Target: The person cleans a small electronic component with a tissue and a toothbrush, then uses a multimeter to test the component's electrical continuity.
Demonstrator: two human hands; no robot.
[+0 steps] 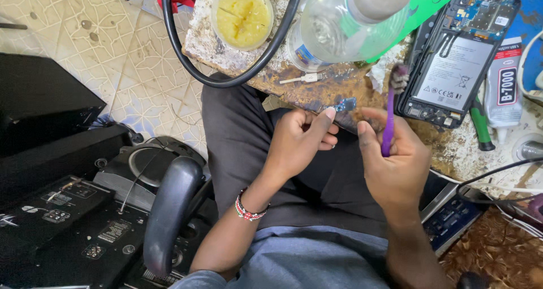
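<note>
My left hand [300,139] pinches a small blue circuit board [344,104] between thumb and forefinger, just over the edge of the worn workbench [317,88]. My right hand [396,164] grips a purple toothbrush [389,116] upright, its worn bristles [399,77] above and to the right of the board. An opened phone [455,57] with its battery exposed lies on the bench beside the brush head. A beaded bracelet [248,210] circles my left wrist.
A clear plastic bottle [350,17], a jar of yellow paste [242,14], a thick black cable [226,77], a glue tube [503,82] and a green-handled tool [481,128] crowd the bench. Black audio equipment [85,221] stands on the tiled floor at the left.
</note>
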